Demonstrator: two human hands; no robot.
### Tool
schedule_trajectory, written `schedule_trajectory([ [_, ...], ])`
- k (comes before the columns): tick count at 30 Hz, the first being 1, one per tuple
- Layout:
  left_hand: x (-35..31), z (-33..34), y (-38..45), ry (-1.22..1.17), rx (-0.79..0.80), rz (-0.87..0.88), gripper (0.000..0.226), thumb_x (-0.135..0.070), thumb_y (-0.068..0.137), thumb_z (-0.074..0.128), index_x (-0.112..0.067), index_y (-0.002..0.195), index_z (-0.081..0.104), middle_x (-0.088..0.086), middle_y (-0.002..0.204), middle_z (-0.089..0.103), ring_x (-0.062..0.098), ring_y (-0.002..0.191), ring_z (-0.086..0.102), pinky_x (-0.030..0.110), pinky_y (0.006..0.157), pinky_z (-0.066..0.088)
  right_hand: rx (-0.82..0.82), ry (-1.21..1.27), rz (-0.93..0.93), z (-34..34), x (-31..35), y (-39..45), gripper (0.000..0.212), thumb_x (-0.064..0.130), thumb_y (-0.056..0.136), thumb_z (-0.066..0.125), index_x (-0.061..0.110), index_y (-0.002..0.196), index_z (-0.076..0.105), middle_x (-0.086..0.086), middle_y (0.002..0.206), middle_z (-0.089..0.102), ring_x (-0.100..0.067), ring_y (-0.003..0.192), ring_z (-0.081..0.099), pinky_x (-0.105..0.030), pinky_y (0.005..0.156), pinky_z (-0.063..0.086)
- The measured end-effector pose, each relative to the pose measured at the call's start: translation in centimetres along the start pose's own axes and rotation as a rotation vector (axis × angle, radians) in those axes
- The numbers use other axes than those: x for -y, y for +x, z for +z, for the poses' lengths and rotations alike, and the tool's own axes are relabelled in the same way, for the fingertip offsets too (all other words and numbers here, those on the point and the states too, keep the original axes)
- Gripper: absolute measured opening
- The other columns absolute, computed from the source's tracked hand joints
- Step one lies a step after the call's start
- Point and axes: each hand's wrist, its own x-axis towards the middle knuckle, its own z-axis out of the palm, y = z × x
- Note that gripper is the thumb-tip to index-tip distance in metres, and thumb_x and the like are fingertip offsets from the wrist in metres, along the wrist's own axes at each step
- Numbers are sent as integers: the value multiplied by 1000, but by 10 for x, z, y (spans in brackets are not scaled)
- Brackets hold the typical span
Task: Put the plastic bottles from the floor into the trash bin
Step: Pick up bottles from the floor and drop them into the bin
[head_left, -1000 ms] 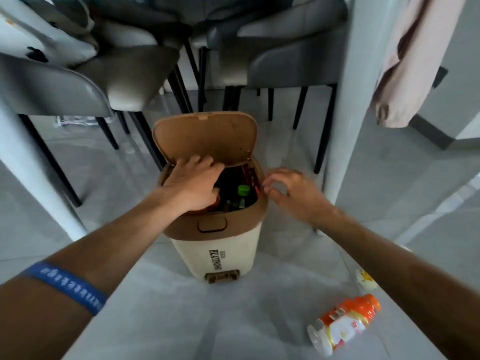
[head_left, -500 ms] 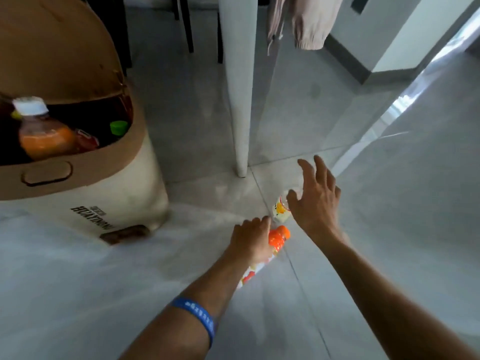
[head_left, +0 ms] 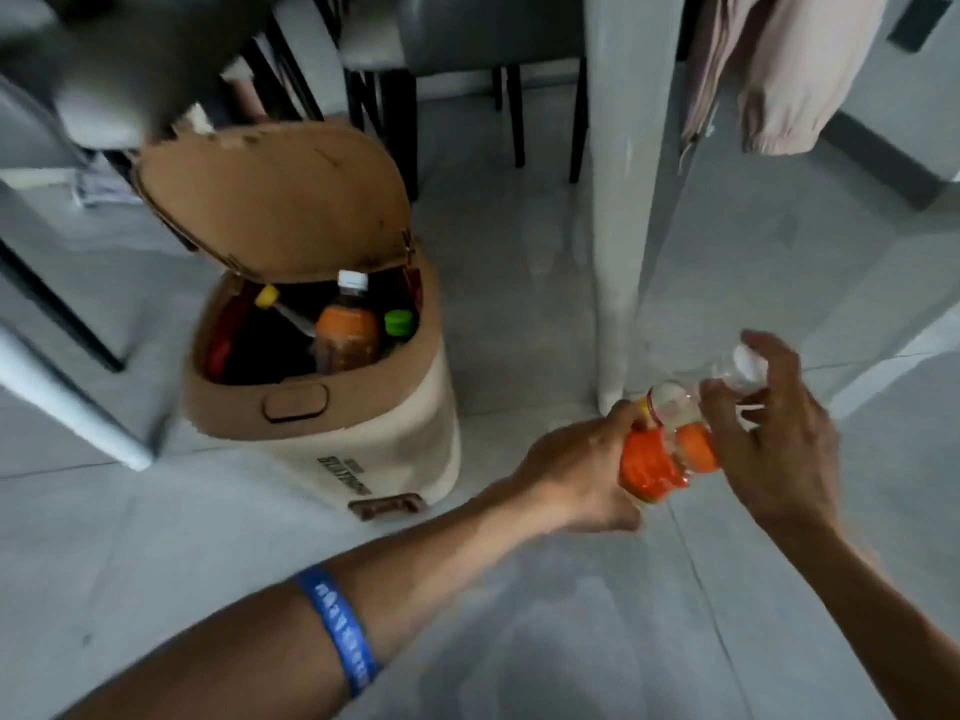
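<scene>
The trash bin (head_left: 400,439) stands on the grey floor at centre left, cream body, brown rim, brown lid tipped up and open. Inside it lie several bottles, among them an orange drink bottle (head_left: 345,332) with a white cap and a green cap (head_left: 398,323). My left hand (head_left: 582,475) grips an orange-labelled plastic bottle (head_left: 647,467) off the floor, right of the bin. Right beside it my right hand (head_left: 779,444) closes around a small clear bottle (head_left: 727,379) with a white cap. The two bottles touch each other.
A white table leg (head_left: 623,200) stands just behind my hands. Grey chairs with black legs (head_left: 511,116) crowd behind the bin. A pale pink garment (head_left: 779,70) hangs at the upper right. Another white leg (head_left: 67,407) slants at the left.
My left hand has lifted the orange bottle off the floor. My right hand, open half a second ago, now holds the small clear bottle. The view has swung back toward the bin.
</scene>
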Motion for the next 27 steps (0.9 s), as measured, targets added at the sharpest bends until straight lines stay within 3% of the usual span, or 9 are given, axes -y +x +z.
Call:
schedule_trajectory([
  [3,-6,-95,-19,-13,-36,104,84,-26,60,84,-31,128,36,4,116,64,29,96,64,39,80,55,-121,116,-84,-18,66,30,44,33,95,55,29,135,37,-13,111,67,-29,83,66,-30,77,48],
  [7,-5,-215,-63,-149,-110,173,79,-21,65,87,-27,127,38,-4,119,55,16,102,58,33,82,49,-262,239,-224,-30,139,63,39,30,95,55,19,131,44,-1,97,63,-2,67,59,0,62,37],
  [10,28,-280,-104,-307,-281,185,82,-15,57,87,-23,126,43,-2,118,63,14,107,63,37,92,52,-262,330,-330,-20,185,71,40,27,96,54,14,131,42,-2,106,60,-10,78,60,-4,63,44],
  [12,61,-306,-122,-319,-343,123,89,-16,53,86,-29,129,43,-8,117,64,9,109,63,41,97,51,-216,335,-409,-3,212,67,42,26,96,55,14,133,40,12,109,51,-7,88,59,-8,68,48],
  [14,95,-318,-132,-310,-307,39,94,-20,49,88,-34,130,43,-10,118,63,9,112,61,44,100,48,-145,295,-482,19,232,61,44,28,95,56,16,134,39,15,114,46,-5,94,57,-11,72,51],
  [17,141,-313,-142,-330,-175,-102,96,-20,54,93,-36,133,41,-8,122,63,11,114,60,45,102,48,-51,213,-552,51,250,53,47,31,94,59,17,134,41,3,119,54,-6,100,56,-22,77,54],
  [22,190,-291,-144,-204,-74,-197,91,-21,63,92,-40,134,39,-10,126,56,12,118,54,30,95,46,-13,33,-662,80,267,51,44,33,94,56,26,133,37,-4,118,63,-12,95,59,-34,71,57],
  [27,193,-284,-136,-265,-202,-123,86,-28,71,86,-41,141,37,-9,133,49,9,122,47,28,98,42,-52,-16,-678,89,279,52,42,31,92,58,23,130,42,-3,110,66,-17,87,63,-37,67,57],
])
